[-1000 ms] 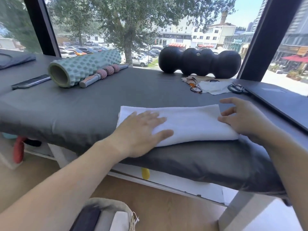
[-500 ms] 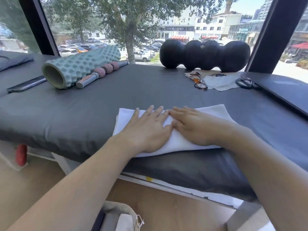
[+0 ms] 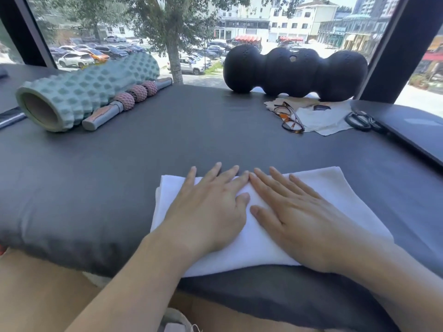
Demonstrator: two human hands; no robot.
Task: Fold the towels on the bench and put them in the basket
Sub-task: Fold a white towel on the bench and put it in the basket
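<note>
A white towel [image 3: 335, 188], folded into a thick rectangle, lies near the front edge of the dark grey padded bench [image 3: 191, 130]. My left hand [image 3: 211, 207] lies flat on the towel's left half, fingers straight and spread. Flat on the right half rests my right hand [image 3: 294, 212], its fingertips touching those of the left near the towel's far edge. Both palms press the cloth down. A small part of a light fabric basket [image 3: 177, 324] shows at the bottom edge, below the bench.
At the back left lie a teal foam roller [image 3: 84, 92] and a pink-beaded massage stick [image 3: 129, 101]. A black peanut roller [image 3: 294, 70] stands at the back. Glasses [image 3: 290, 118], a cloth [image 3: 323, 121], scissors [image 3: 362, 121] and a dark laptop [image 3: 412, 130] sit at the right.
My right hand left the towel's right end and came to the middle beside my left hand. The towel's right side now lies folded over, and the view has moved closer.
</note>
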